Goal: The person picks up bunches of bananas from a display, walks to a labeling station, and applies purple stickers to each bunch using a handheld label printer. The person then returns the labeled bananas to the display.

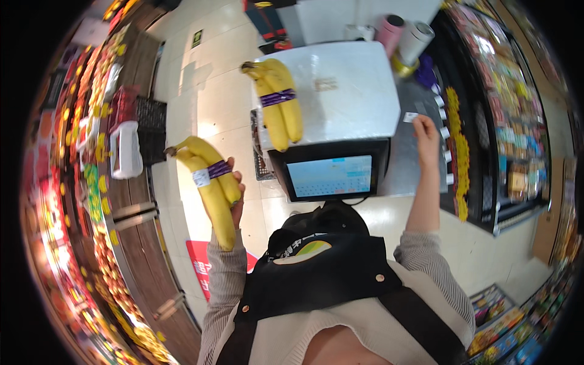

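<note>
In my left hand (238, 196) rests a bunch of bananas (212, 182), wrapped with purple tape and bearing a white label (200, 177). Away to the right, my right hand (425, 130) pinches a small white sticker (410, 117) between thumb and fingertips. A second taped bunch of bananas (279, 107) lies on the left side of the plastic-covered white scale top (351, 105); no white label shows on its visible side. Between my hands, a lit touchscreen (329, 178) faces me at the near edge of the scale.
A grey metal counter (388, 175) extends right of the scale. Pink (390, 34) and white (416, 41) bottles stand behind, by a yellow tape roll (404, 67). Fruit shelves (98, 182) line the left; a packaged-goods display (511, 105) borders the right. Dark crates (151, 116) stand left.
</note>
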Demonstrator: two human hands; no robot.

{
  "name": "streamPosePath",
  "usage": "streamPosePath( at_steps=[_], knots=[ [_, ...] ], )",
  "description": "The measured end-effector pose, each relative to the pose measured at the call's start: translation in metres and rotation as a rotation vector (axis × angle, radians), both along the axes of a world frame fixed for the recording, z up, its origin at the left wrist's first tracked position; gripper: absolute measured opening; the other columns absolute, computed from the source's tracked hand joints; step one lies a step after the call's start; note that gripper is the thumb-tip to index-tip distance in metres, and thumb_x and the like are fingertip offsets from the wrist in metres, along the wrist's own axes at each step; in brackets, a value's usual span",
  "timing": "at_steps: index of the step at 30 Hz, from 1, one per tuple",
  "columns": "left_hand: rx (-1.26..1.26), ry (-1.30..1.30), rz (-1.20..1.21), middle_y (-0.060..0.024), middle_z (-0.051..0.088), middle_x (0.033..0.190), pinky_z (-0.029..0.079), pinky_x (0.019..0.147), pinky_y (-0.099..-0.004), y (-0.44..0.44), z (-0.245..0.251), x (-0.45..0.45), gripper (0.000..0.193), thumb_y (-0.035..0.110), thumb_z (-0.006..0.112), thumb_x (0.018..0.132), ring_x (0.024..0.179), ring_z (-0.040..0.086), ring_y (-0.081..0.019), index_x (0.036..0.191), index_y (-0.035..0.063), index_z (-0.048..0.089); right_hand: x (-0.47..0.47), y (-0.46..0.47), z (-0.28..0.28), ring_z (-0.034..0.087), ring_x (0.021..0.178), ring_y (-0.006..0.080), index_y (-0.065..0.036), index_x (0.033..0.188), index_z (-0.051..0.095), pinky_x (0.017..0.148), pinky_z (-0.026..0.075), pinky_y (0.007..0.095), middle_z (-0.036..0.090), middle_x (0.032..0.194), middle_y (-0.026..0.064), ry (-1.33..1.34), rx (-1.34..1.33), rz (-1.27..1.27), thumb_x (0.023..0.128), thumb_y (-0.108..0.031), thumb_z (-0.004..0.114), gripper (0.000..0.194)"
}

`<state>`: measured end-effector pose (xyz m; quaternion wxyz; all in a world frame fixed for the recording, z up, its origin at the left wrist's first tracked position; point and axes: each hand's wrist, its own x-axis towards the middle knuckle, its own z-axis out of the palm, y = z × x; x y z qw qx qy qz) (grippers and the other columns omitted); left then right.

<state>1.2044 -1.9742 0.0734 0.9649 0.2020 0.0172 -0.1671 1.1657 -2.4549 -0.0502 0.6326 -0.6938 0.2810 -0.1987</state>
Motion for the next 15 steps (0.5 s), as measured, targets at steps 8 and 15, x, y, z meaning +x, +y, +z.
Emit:
streamPosePath(
  at_steps=[8,15],
  knots=[
    [0.016,-0.004,-0.056,-0.0234,0.045,0.134,0.060,0.073,-0.0426,-0.037,0.008,0.038,0.071,0.061,0.038,0.093,0.096,0.061,-0.0333,0.139,0.0063,0.038,0.141,0.156,0.192,0.057,0.081,0.0211,-0.004,0.093,0.060,0.074,0.045,0.0305,0.060,0.089,0.0104,0.024,-0.730,1.136,0.088,-0.020,0.059,0.016],
    [0.074,-0.009,-0.157,-0.0224,0.046,0.136,0.060,0.070,-0.0370,-0.082,0.021,0.070,0.083,0.071,0.024,0.091,0.090,0.066,-0.0298,0.142,0.0065,0.032,0.192,0.204,0.192,0.065,0.089,0.0317,-0.005,0.093,0.065,0.074,0.052,0.0423,0.067,0.090,0.0143,0.275,-1.183,1.143,0.085,-0.019,0.056,0.018]
  ],
)
